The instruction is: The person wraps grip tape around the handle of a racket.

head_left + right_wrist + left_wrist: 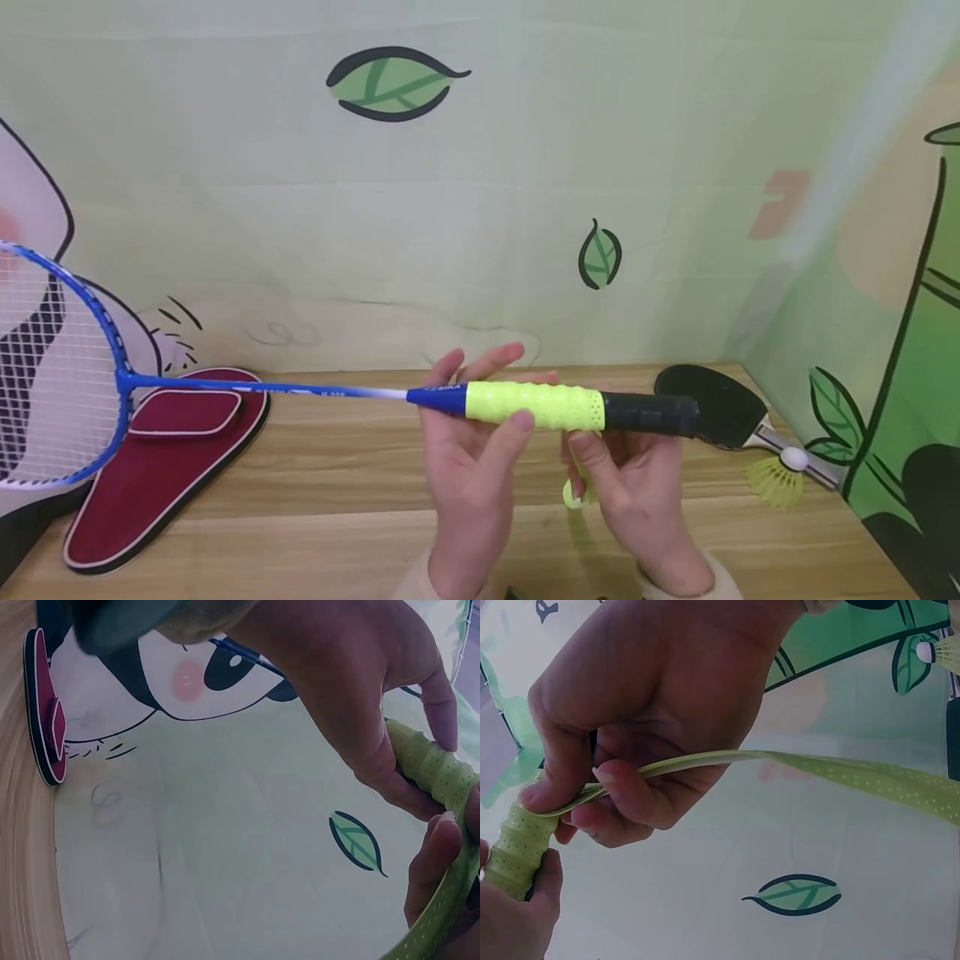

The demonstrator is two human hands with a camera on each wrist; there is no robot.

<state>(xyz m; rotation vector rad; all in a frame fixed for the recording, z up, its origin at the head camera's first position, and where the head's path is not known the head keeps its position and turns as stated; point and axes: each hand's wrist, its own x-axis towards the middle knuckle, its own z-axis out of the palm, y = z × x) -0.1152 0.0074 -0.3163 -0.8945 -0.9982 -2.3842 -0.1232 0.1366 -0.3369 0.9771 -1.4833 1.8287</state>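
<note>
So the racket (348,392) is held up in the air over the near-middle of the surface (337,517), not resting on it. Left hand (468,479) grips the handle around the yellow wrap (532,406), thumb on the near side, fingers behind. My guess is that's to steady it and stop it twisting. Right hand (641,500) pinches the loose yellow tape (855,776) right where it leaves the handle, thumb pressed on the wrap's edge, probably so the turns don't slip. Wrap stops partway; the black handle end (648,413) is uncovered.

Long axis runs left-right, close to level, right end just a touch lower. Strung head's at the left, partly cut off, face toward the camera; butt points right, toward the paddle (705,404). Shuttlecock (780,479) sits by the paddle's handle, and the red case (172,475) is left, maybe just set aside for elbow room.
</note>
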